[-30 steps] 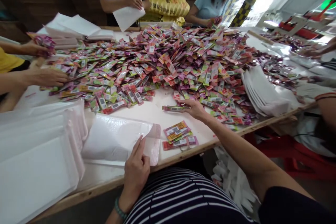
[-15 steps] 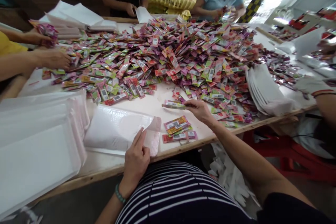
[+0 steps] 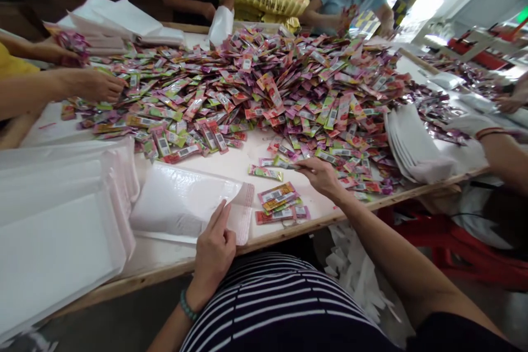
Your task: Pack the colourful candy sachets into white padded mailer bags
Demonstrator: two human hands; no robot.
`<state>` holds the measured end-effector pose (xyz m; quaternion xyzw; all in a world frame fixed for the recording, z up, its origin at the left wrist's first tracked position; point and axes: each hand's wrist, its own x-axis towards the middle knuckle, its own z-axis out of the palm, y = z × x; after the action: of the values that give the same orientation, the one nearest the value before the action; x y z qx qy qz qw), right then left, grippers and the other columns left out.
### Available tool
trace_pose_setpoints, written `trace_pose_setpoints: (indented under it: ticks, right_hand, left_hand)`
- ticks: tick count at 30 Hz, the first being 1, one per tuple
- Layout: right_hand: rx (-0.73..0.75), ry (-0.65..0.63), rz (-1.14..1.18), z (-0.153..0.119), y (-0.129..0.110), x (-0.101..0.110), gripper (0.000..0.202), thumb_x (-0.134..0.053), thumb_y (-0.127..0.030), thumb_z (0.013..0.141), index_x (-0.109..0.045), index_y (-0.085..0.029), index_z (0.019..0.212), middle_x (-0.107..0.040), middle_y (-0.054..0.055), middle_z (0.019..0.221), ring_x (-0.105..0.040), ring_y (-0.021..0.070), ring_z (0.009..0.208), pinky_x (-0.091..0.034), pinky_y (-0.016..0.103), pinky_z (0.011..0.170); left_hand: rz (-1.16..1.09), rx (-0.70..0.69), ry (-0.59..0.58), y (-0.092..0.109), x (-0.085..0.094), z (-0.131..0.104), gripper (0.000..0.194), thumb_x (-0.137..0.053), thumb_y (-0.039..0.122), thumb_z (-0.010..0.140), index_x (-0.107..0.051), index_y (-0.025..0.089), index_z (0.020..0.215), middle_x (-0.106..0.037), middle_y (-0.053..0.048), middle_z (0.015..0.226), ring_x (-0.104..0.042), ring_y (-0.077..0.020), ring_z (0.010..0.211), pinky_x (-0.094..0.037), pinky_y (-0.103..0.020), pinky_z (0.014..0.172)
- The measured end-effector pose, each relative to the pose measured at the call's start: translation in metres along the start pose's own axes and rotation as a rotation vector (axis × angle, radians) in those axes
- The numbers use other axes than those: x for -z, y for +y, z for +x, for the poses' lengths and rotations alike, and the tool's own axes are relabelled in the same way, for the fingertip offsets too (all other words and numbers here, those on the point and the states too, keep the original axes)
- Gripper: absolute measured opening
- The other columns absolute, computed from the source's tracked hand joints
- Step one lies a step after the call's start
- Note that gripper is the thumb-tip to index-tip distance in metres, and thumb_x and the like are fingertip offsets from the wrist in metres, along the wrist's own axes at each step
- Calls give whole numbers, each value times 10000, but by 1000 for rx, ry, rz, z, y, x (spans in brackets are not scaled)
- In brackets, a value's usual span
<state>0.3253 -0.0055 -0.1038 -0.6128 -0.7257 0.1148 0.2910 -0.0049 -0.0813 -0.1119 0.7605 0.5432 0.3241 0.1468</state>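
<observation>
A white padded mailer (image 3: 177, 198) lies on the table with its pink-edged flap to the right. My left hand (image 3: 216, 245) rests on its mouth, index and middle fingers stretched along the edge, the others curled. To the right, my right hand (image 3: 319, 176) pinches the end of a small snack packet (image 3: 284, 163) just above the table. Close to it on the left is a loose green and pink packet (image 3: 266, 172). Between my hands sits a small group of packets (image 3: 278, 198), some stacked, near the table edge.
A big heap of mixed snack packets (image 3: 264, 88) covers the table's middle. Mailers are stacked at the left (image 3: 61, 214) and at the right (image 3: 414, 143). Co-workers' hands (image 3: 93, 85) work around the table. A red stool (image 3: 437, 236) stands below on the right.
The packet that was in my right hand now lies on the table, and the hand holds another, slightly to the right. My left hand stays put. Across the table, a co-worker's white mailer has been raised.
</observation>
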Motion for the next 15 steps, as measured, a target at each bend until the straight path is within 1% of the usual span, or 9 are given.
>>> trace_pose_setpoints:
  ticks: [2, 4, 5, 7, 8, 10, 12, 13, 15]
  right_hand:
    - [81, -102, 14, 8, -12, -11, 194, -579, -225, 856, -736, -207, 970, -727, 74, 941, -651, 213, 878, -489, 330, 812]
    - [117, -189, 4, 18, -20, -22, 179, -593, -225, 853, -742, -203, 952, -722, 78, 961, -644, 213, 909, -485, 332, 836]
    - [110, -197, -12, 23, -22, -27, 184, -592, -230, 858, -741, -204, 962, -718, 80, 984, -638, 216, 930, -481, 339, 850]
    - [74, -159, -68, 32, -22, -34, 221, -570, -232, 875, -732, -214, 1024, -708, 84, 1055, -621, 227, 982, -464, 365, 891]
    - [56, -143, -104, 37, -21, -37, 243, -552, -214, 881, -726, -217, 1052, -703, 85, 1086, -612, 233, 1004, -451, 378, 912]
    - [50, -165, -167, 44, -18, -40, 277, -525, -161, 877, -726, -214, 1059, -699, 88, 1116, -601, 238, 1025, -432, 384, 932]
    - [65, -221, -175, 46, -16, -41, 270, -518, -141, 870, -740, -207, 1008, -709, 87, 1084, -605, 232, 1014, -429, 361, 925]
    - [62, -229, -161, 47, -16, -41, 262, -517, -146, 872, -744, -204, 989, -714, 86, 1053, -611, 225, 991, -435, 346, 908]
    - [28, -185, -140, 49, -14, -38, 276, -494, -167, 892, -734, -203, 1022, -713, 85, 1020, -613, 218, 956, -444, 328, 872]
  left_hand:
    - [12, 2, 11, 0, 0, 0, 531, -418, 80, 812, -547, 171, 1319, -565, -72, 1373, -588, -214, 1204, -528, -318, 979]
    - [25, 0, 19, 0, 0, -1, 534, -416, 75, 807, -550, 166, 1316, -572, -76, 1366, -587, -212, 1206, -526, -318, 983]
    - [27, -3, 18, 0, 0, -1, 537, -416, 73, 802, -551, 165, 1314, -575, -76, 1363, -587, -212, 1206, -525, -320, 985]
    - [29, -9, 6, 0, -1, -1, 541, -417, 71, 797, -552, 165, 1313, -575, -78, 1362, -583, -213, 1211, -521, -324, 992]
    - [32, -10, 2, 0, -1, -2, 541, -416, 71, 798, -551, 163, 1313, -571, -79, 1366, -581, -213, 1214, -520, -325, 993]
    - [45, -7, 7, -1, -1, -1, 534, -409, 73, 804, -550, 159, 1312, -564, -82, 1374, -580, -214, 1215, -525, -324, 987]
    - [57, -8, 17, -1, -1, -1, 527, -406, 75, 807, -552, 151, 1307, -566, -86, 1371, -586, -214, 1207, -534, -317, 971]
    - [57, -12, 19, -1, -1, -1, 526, -407, 75, 805, -554, 148, 1304, -570, -88, 1365, -591, -213, 1201, -538, -313, 964]
    - [48, -20, 9, -1, -1, -1, 531, -409, 71, 799, -556, 149, 1303, -578, -85, 1357, -593, -213, 1198, -538, -312, 964]
